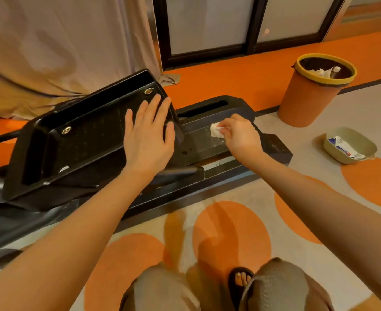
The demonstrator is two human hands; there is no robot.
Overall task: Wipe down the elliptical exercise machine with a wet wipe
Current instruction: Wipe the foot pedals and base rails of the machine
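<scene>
While my left hand (pixel 149 135) lies flat on the black foot pedal (pixel 84 135) of the elliptical, its fingers straight and a little spread, my right hand (pixel 241 135) works on the rear base of the machine (pixel 209 140), at about three o'clock from the pedal. The fingers of that hand are curled and pinched on the wet wipe (pixel 215 130), which is bunched small and pressed against the dark flat cover just behind the pedal.

As I judge it, I am partway through and not near the end. The patch right under and beside the wipe shows pale streaks and flecks, which could be moisture or loosened dust; I cannot tell which. The pedal under my left palm still carries fine specks across its ribbed face, so I take it as not yet wiped, or wiped only lightly. The rail (pixel 185 189) running toward seven o'clock and the block-shaped end cap (pixel 277 147) at three o'clock show no clear sign either way. The handles and console are out of view, so I can say nothing of them.

A pack of wipes (pixel 344 147) sits in a shallow bowl (pixel 369 151) on the floor at three o'clock, well apart from the machine. An orange bin (pixel 306 102) with crumpled white paper in it stands at two o'clock, near the machine's rear end. That suggests some used wipes have gone in there, though I cannot be sure.
</scene>
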